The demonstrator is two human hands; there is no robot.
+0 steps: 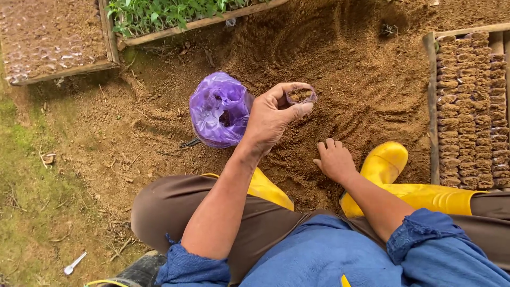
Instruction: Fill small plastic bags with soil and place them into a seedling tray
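Left hand pinches a small soil-filled bag beside the purple bag; right hand, fingers curled, digs nearby. Tilted, it might spill.

Left hand raised, forearm extended forward, thumb and fingers curled in a pinch. Right hand lower, palm down, fingers bent and pressed flat, sleeves rolled up.
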